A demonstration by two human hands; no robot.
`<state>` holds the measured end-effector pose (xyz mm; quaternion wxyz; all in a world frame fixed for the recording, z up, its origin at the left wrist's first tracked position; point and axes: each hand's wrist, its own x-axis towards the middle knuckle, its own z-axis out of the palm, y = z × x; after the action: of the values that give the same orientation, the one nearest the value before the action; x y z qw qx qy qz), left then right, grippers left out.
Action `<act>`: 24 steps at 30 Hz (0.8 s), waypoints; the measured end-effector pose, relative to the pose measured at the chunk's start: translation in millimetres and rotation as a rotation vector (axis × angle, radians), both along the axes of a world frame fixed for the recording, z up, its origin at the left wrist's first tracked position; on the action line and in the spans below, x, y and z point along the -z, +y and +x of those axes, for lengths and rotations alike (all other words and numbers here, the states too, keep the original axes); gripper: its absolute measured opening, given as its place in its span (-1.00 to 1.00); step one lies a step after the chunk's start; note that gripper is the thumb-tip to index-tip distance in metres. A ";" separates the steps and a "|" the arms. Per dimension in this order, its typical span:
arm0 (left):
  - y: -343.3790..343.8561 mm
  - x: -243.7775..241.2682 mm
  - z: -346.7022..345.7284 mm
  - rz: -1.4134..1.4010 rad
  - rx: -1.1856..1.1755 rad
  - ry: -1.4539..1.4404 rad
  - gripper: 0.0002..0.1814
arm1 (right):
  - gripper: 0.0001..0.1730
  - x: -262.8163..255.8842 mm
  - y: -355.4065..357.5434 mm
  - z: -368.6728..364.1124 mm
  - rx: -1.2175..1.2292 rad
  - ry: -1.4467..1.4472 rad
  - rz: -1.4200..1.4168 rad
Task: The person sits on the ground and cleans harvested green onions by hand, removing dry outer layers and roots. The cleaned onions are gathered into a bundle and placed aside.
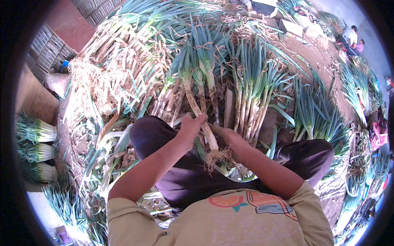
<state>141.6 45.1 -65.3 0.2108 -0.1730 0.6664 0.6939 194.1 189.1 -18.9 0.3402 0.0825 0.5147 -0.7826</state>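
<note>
A long leek with soil-stained stem (194,103) and brown roots lies slanted over my lap, its green leaves pointing away from me. My left hand (191,126) is closed around the middle of the stem. Just right of the stem, my right hand (225,135) is by its lower part; its fingers are partly hidden, so its grip cannot be told. Two more unpeeled leeks (212,89) lie beyond my hands. To the right rests a row of leeks (246,101) with pale stems towards me.
A large heap of leeks with dry roots (101,83) lies at left. More leeks (309,120) are past my right knee. Tied leek bundles (46,132) stand at far left, near stacked crates (49,46). Another person (350,37) sits at the upper right.
</note>
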 end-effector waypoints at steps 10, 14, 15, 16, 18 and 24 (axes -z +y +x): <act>6.2 8.5 -76.1 0.633 -0.290 -0.110 -0.76 | -0.51 8.1 30.6 43.5 -0.133 0.318 0.480; -20.1 -3.3 -126.6 0.635 -0.230 0.072 -0.65 | -0.47 40.9 50.1 68.8 -0.220 0.566 0.768; -18.8 -13.2 -130.6 0.648 -0.204 0.132 -0.63 | -0.46 47.6 51.7 74.9 -0.236 0.505 0.842; -21.4 -24.0 -132.9 0.657 -0.186 0.194 -0.60 | -0.45 53.9 52.3 79.6 -0.258 0.446 0.911; -27.9 -39.3 -138.1 0.626 -0.223 0.249 -0.56 | -0.49 77.6 57.1 83.0 -0.288 0.506 0.978; -36.6 -62.3 -128.2 0.485 -0.335 0.323 -0.49 | -0.67 86.4 37.6 4.4 -0.347 0.697 0.841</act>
<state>13.4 8.5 -3.0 0.0203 -0.1127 0.4692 0.8757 198.5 226.7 -105.3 0.2117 -0.1381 0.8697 -0.4240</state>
